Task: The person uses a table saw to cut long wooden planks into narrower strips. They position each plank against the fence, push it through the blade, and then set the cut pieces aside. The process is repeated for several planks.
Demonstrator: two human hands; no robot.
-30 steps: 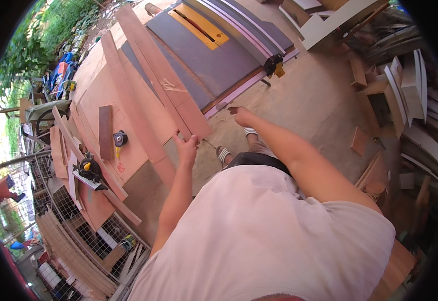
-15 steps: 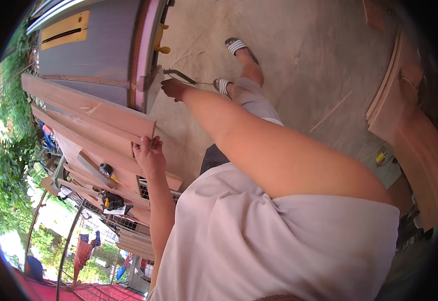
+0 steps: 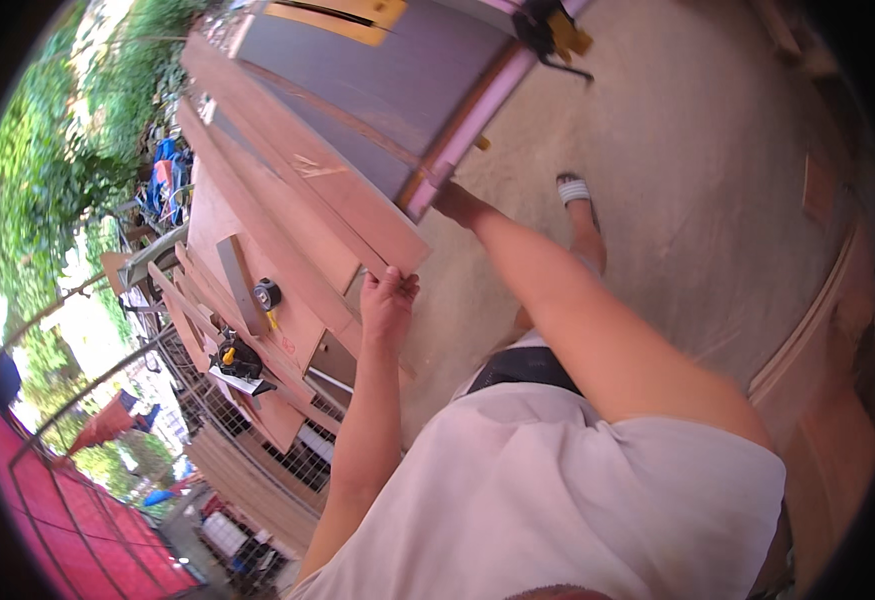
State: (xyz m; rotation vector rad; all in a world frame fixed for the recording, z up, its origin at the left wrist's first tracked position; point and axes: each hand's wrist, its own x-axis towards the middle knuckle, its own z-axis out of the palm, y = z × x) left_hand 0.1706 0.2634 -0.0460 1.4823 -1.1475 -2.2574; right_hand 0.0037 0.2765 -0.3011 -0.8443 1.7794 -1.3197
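At the near end of a long reddish board [image 3: 307, 160], my left hand [image 3: 389, 290] has its fingers closed on the edge. The board lies at the left side of a grey table saw [image 3: 357, 100] with a yellow insert plate [image 3: 332, 12]. My right arm stretches forward, with my right hand [image 3: 457, 205] at the saw's pinkish rail [image 3: 482, 105] near the board's end; its fingertips are shadowed and hard to make out.
Plywood pieces carry a tape measure [image 3: 267, 293] and a black power tool [image 3: 240, 355] at left, beside a wire mesh rack [image 3: 192, 365], with plants and red sheeting beyond. Concrete floor [image 3: 677, 180] lies at right, with leaning wood panels [image 3: 827, 400]. My striped sandal [image 3: 572, 188] shows.
The view has swung about. My right hand has reached in to the saw's rail, and one foot has stepped further out to the right. My left hand stays at the board's end.
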